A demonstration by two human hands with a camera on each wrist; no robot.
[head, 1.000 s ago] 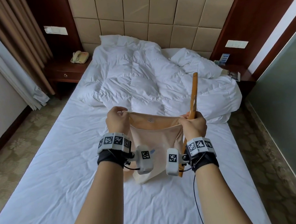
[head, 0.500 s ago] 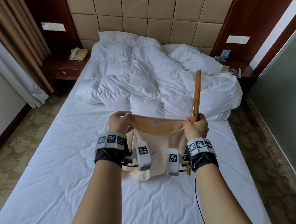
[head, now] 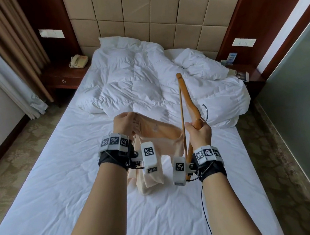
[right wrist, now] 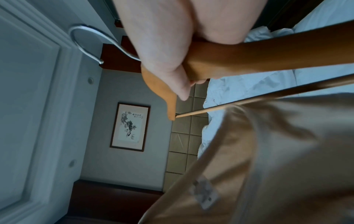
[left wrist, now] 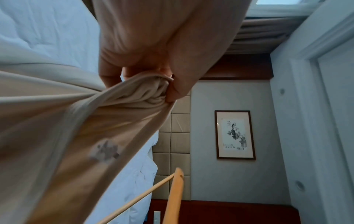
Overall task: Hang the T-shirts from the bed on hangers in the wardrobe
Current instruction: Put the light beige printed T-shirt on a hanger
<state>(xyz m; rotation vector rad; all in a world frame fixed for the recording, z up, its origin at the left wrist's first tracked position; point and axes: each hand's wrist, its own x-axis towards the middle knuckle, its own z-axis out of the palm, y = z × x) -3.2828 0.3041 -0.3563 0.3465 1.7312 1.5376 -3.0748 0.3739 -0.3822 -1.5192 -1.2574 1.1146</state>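
Beige T-shirt point(head: 157, 130), soft knit w/ a small grey printed label inside, hangs over the white bed point(head: 44, 194). My left hand point(head: 123, 125) grips its bunched edge; the cloth stretches across toward my right hand point(head: 199, 132) and the rest drapes down, lower end on the sheet. Wooden hanger point(head: 186, 99), orange-brown w/ a thin crossbar & silver metal hook, stands nearly upright in my right hand, gripped at the neck; one arm points up, the other goes down just beside the shirt's edge.
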